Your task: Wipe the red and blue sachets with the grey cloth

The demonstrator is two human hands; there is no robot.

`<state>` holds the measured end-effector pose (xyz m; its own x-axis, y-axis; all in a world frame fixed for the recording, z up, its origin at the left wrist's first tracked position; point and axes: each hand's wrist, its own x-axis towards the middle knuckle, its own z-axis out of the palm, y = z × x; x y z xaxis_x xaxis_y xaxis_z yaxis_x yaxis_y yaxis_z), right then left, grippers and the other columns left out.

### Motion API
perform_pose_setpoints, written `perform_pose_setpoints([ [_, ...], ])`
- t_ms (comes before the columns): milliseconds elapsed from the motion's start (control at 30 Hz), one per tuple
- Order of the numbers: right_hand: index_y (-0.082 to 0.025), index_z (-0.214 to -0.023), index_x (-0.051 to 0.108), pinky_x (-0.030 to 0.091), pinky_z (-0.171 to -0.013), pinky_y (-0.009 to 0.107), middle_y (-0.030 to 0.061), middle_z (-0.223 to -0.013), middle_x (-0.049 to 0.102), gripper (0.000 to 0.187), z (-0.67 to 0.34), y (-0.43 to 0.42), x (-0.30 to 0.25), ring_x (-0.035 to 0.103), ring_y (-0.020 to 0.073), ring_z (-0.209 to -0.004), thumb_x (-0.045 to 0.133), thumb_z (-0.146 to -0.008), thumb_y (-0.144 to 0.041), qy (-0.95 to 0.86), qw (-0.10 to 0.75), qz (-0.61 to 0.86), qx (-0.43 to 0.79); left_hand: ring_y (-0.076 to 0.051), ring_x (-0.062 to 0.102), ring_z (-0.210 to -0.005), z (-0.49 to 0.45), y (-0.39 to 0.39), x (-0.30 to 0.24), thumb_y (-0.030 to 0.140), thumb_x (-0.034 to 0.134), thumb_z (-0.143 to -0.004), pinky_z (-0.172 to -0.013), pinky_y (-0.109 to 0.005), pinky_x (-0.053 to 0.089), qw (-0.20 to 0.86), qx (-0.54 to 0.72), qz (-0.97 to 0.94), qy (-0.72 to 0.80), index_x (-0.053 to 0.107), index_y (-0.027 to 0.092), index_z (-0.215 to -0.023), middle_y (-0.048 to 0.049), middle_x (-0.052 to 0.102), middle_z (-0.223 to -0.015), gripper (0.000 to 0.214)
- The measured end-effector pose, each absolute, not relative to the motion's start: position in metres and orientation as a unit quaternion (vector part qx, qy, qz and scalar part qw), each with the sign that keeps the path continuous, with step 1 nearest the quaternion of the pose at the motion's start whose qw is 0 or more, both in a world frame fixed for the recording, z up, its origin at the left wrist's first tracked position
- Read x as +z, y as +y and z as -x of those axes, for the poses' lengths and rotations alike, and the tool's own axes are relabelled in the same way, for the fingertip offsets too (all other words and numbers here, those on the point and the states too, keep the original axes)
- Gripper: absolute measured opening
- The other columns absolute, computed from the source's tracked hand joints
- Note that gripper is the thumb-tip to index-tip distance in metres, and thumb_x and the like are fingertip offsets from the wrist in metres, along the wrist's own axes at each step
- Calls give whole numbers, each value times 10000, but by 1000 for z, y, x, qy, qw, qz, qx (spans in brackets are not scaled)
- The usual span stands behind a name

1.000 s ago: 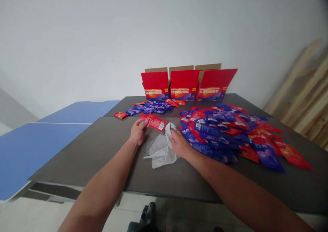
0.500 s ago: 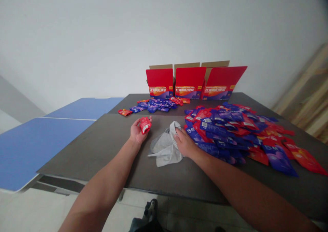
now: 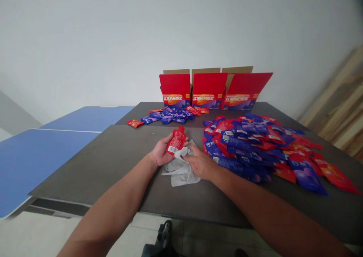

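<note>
One red sachet stands in the left grip, cloth at its foot

From across the room, both hands can be seen working close together at the near edge of the grey desk. The left grip is cupped and closed around the lower half of the sachet, palm up, with the thumb across the front. The sachet stands tilted toward 1 o'clock, its white barcode panel showing near the bottom. It looks clean and flat, though its far face is hidden.

The right grip is nearly closed, pinching a raised fold of the grey cloth and pressing it against the sachet's lower end. The rest of the cloth lies crumpled on the desk beneath both hands.

At 2 o'clock from the hands, a big pile of red and blue sachets spreads across the desk, its nearest edge just beside the right grip. A small heap of the same sachets lies at 12 o'clock, farther off. Behind that heap, three cartons stand in a row with their red flaps raised.
</note>
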<state>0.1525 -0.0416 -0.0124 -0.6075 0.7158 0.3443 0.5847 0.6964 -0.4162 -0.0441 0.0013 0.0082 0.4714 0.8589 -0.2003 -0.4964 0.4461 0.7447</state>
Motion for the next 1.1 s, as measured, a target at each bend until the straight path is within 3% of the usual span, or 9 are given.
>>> perform_pose_setpoints([
  [200,-325,-1201,642,415,-991,395,39,-1373,432,500,-153,-40,-11,482,234,-1174,494,-796,-71,-896,225,355,145,-285,629,-1080,35,-7,10,410,460,-925,-943,-407,486,817,401,-323,259,615,69,-1141,-175,677,-1074,432],
  [333,-286,-1292,582,458,-913,380,96,-1259,469,529,-153,-37,-13,540,228,-1026,461,-821,-78,-858,241,437,120,-267,631,-1076,38,-8,11,365,489,-923,-948,-381,491,819,400,-320,257,627,78,-1120,-161,675,-1095,374],
  [467,-222,-1330,539,443,-943,367,118,-1174,450,545,-154,-36,-14,527,227,-1020,440,-819,-63,-841,264,463,94,-275,657,-1015,41,-11,12,273,552,-892,-899,-466,518,817,382,-332,277,612,160,-1168,-119,684,-1089,304],
  [667,-189,-1359,495,421,-985,358,121,-1145,441,547,-155,-32,-17,509,233,-1066,413,-834,-62,-812,302,489,104,-320,646,-1051,48,-11,12,116,593,-811,-762,-416,572,814,332,-384,283,563,227,-1263,-128,658,-1159,466],
  [933,-123,-1415,405,406,-1014,419,181,-1241,452,531,-153,-23,-27,467,290,-1193,377,-886,-128,-749,361,546,106,-327,645,-1048,50,-8,10,119,539,-829,-702,-364,559,847,311,-370,221,504,163,-1311,-185,631,-1190,485],
  [1000,-113,-1400,421,402,-1018,413,181,-1230,451,511,-153,-25,-26,471,286,-1183,382,-891,-141,-751,369,540,94,-279,676,-950,48,-7,11,179,519,-865,-674,-333,548,853,337,-331,220,542,117,-1252,-184,657,-1114,392],
  [1100,-189,-1335,500,434,-974,368,127,-1186,459,465,-154,-31,-22,514,236,-1081,400,-885,-125,-814,334,467,88,-212,679,-783,44,-6,13,305,467,-923,-642,-302,533,854,380,-271,228,614,75,-1088,-154,691,-933,319],
])
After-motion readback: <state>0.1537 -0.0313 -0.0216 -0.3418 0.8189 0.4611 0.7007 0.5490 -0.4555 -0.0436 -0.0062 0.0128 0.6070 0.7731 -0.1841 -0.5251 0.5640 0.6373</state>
